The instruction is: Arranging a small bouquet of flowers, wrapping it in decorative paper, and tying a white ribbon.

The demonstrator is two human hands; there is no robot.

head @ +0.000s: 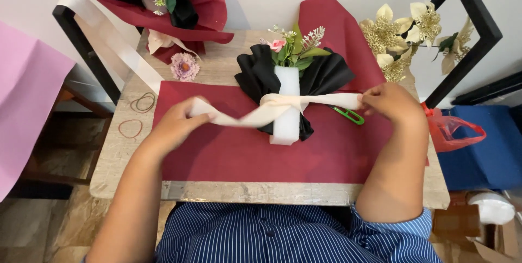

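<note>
Both your hands, left (176,124) and right (389,102), pinched cream ribbon (261,115) ends; bouquet (288,91) sat between them.

Both bare forearms reached up from the lower edge of the frame. The left hand (176,122) sat left of centre, fingers curled and pinched shut, knuckles up. The right hand (392,102) sat right of centre, a little higher, fingers also closed in a pinch. The two hands were well apart, elbows bent outward.
</note>
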